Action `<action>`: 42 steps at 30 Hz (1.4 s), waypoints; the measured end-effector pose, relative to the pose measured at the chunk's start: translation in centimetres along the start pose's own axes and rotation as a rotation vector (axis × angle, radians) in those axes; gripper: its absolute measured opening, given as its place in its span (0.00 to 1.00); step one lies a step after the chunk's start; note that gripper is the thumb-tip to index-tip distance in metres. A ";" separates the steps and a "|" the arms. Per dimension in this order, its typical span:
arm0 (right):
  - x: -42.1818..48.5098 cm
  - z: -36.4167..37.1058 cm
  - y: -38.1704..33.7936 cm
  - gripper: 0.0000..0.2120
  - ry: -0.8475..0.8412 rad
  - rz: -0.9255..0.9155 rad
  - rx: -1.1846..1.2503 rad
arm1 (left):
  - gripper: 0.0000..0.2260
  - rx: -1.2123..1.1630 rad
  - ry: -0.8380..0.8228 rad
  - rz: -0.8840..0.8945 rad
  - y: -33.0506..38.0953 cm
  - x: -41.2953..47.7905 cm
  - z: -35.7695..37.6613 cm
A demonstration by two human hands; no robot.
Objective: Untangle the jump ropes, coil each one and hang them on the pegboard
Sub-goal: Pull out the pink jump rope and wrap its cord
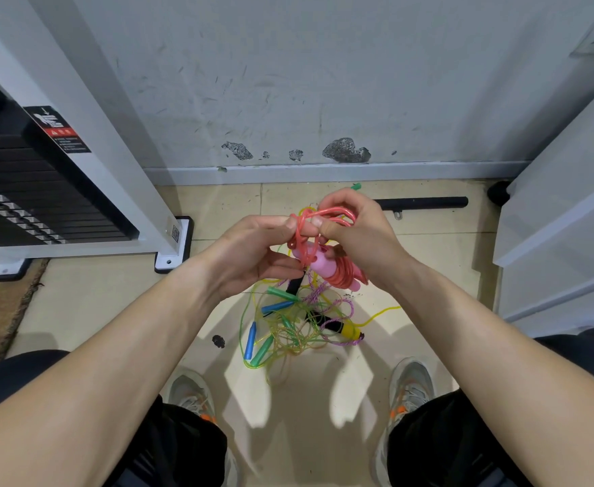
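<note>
Weight stack (pixel 24 191), black bar (pixel 425 202), grey sneakers (pixel 411 384)

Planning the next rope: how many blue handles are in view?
2. One blue handle lies near the top of the floor tangle; the other blue handle at its left edge. Others may be hidden underneath.

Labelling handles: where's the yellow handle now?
Head view: the yellow handle lies on the floor at the right edge of the rope tangle, below the right hand and ahead of the right shoe.
</note>
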State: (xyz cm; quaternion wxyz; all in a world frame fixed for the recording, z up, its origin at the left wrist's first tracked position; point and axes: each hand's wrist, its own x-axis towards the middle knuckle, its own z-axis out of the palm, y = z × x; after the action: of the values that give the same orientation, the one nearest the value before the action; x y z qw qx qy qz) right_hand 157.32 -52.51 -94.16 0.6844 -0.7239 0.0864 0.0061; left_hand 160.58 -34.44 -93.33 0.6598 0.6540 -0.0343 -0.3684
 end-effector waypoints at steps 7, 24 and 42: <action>0.3 0.1 0.3 0.10 0.068 -0.102 -0.245 | 0.13 -0.037 0.047 0.017 -0.4 0.1 0.1; -0.3 0.8 1.8 0.21 -0.243 -0.007 -0.339 | 0.14 -0.019 0.358 0.088 0.2 0.6 0.6; -0.4 1.6 2.9 0.14 -0.349 -0.248 -1.103 | 0.10 0.342 0.361 0.320 1.9 0.4 0.8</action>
State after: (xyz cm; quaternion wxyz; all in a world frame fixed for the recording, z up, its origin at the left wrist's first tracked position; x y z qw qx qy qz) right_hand 156.76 -50.99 -97.06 0.2066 -0.9658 -0.1286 0.0893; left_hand 161.28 -35.51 -91.75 0.5851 0.7970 -0.0807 -0.1263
